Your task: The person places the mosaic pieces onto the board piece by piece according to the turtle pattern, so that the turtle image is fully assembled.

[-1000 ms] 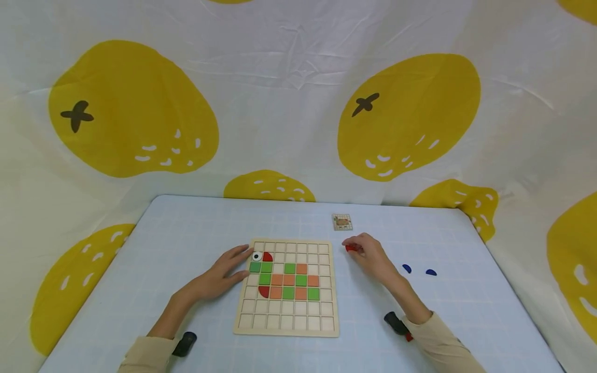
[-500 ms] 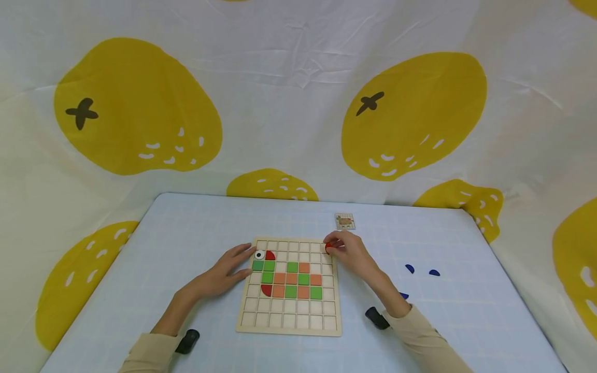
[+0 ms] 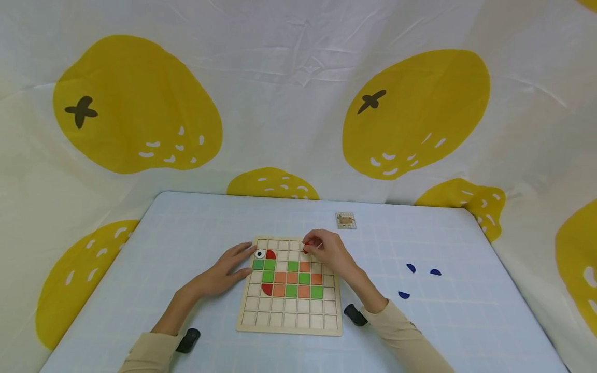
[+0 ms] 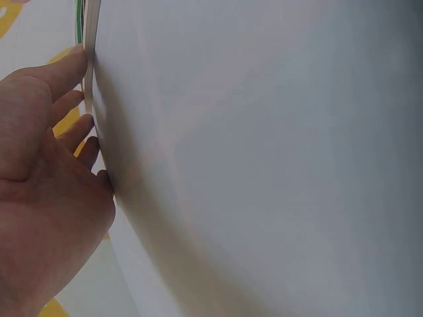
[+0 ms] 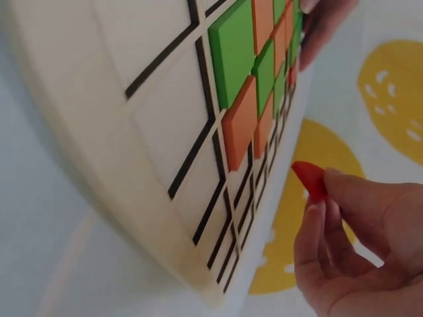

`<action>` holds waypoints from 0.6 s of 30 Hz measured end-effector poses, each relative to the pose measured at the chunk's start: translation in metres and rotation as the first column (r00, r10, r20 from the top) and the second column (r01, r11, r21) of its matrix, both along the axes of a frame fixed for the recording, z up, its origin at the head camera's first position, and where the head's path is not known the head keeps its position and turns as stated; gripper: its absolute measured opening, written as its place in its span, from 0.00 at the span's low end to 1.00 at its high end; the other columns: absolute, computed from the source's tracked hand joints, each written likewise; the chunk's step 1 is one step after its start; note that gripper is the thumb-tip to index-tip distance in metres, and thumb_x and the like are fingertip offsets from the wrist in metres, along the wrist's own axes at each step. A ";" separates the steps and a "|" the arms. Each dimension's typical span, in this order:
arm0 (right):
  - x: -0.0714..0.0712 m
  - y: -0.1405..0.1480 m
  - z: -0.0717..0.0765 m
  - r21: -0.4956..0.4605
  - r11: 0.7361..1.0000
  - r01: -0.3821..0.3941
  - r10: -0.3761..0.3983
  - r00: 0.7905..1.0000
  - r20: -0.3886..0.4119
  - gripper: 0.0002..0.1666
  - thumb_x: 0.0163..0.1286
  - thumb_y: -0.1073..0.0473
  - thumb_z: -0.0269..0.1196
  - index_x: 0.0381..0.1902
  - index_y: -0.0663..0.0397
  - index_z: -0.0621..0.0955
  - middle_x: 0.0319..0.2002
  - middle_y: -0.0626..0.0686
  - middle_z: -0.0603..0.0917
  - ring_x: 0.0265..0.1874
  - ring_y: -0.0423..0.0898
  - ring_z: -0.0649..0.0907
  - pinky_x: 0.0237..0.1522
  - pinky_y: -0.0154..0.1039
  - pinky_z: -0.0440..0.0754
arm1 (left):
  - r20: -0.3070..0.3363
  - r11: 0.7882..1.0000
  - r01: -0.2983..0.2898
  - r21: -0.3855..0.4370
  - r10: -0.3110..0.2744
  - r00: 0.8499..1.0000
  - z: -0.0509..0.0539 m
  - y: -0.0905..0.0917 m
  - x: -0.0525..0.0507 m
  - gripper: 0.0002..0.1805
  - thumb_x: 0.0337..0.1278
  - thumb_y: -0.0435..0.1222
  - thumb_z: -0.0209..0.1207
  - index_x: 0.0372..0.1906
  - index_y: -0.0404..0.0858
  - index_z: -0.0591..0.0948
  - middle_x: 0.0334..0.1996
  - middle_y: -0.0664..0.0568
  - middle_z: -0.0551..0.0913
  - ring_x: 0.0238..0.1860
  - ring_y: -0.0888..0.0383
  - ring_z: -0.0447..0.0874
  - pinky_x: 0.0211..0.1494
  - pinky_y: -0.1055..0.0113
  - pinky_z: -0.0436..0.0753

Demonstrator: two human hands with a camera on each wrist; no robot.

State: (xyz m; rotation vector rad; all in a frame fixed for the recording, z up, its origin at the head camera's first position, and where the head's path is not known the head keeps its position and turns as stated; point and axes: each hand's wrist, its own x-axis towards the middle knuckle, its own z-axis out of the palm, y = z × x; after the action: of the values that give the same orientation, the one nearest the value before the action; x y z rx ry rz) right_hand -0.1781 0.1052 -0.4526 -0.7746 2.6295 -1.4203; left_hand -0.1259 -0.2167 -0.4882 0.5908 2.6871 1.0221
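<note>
A wooden grid board (image 3: 289,320) lies on the table, with green and orange square tiles, red curved tiles and a white eye tile set in its cells. My left hand (image 3: 221,273) lies at the board's left side, its fairly straight fingers touching the edge; the thumb (image 4: 69,69) rests against that edge in the left wrist view. Between thumb and fingers, my right hand (image 3: 332,253) pinches a small red tile (image 5: 310,179) with a curved side. This tile is held above the board's upper right cells, apart from the surface.
Three blue half-round tiles (image 3: 403,295) lie on the table to the right. Behind the board is a small square picture card (image 3: 345,220). A curtain with yellow fruit prints hangs past the table's far edge. Each wrist wears a black device (image 3: 356,315).
My right hand has moved left with the red tile, from beside the board to over its upper right cells. The left hand stays at the board's edge.
</note>
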 end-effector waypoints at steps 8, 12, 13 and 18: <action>0.002 -0.022 0.001 -0.021 0.999 -0.035 0.036 0.996 0.080 0.05 0.69 0.69 0.68 0.43 0.63 0.84 0.37 0.53 0.86 0.37 0.48 0.85 0.45 0.37 0.85 | 0.007 1.000 -0.002 -0.003 0.002 1.000 0.001 0.001 0.000 0.34 0.77 0.44 0.57 0.80 0.38 0.62 0.80 0.37 0.55 0.79 0.34 0.49 0.75 0.32 0.57; 0.004 -0.030 0.001 -0.001 0.998 -0.070 0.070 0.992 0.106 0.04 0.71 0.69 0.67 0.43 0.62 0.85 0.36 0.52 0.85 0.38 0.48 0.85 0.45 0.37 0.85 | 0.007 1.000 -0.001 -0.007 0.001 1.000 0.000 0.000 -0.001 0.34 0.77 0.44 0.57 0.80 0.38 0.62 0.80 0.37 0.55 0.79 0.34 0.49 0.75 0.32 0.57; 0.005 -0.032 0.001 0.007 0.997 -0.078 0.077 0.991 0.110 0.04 0.71 0.69 0.67 0.43 0.61 0.85 0.36 0.52 0.85 0.38 0.48 0.85 0.45 0.37 0.84 | 0.008 1.000 -0.001 -0.008 0.001 1.000 0.000 0.000 -0.001 0.34 0.77 0.44 0.57 0.80 0.38 0.62 0.80 0.37 0.55 0.79 0.34 0.49 0.75 0.33 0.57; 0.006 -0.040 -0.001 0.032 0.991 -0.131 0.128 0.987 0.099 0.03 0.71 0.69 0.67 0.41 0.62 0.85 0.35 0.52 0.86 0.35 0.46 0.84 0.41 0.34 0.83 | 0.013 1.000 0.001 -0.005 -0.001 1.000 0.001 0.000 -0.001 0.35 0.77 0.44 0.57 0.80 0.39 0.62 0.80 0.38 0.55 0.79 0.34 0.49 0.75 0.32 0.57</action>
State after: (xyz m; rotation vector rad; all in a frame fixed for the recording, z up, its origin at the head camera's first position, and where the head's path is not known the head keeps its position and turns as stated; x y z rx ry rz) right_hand -0.1719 0.0655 -0.4539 -0.8331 2.4778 -1.3344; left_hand -0.1265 -0.2171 -0.4873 0.5824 2.6768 1.0151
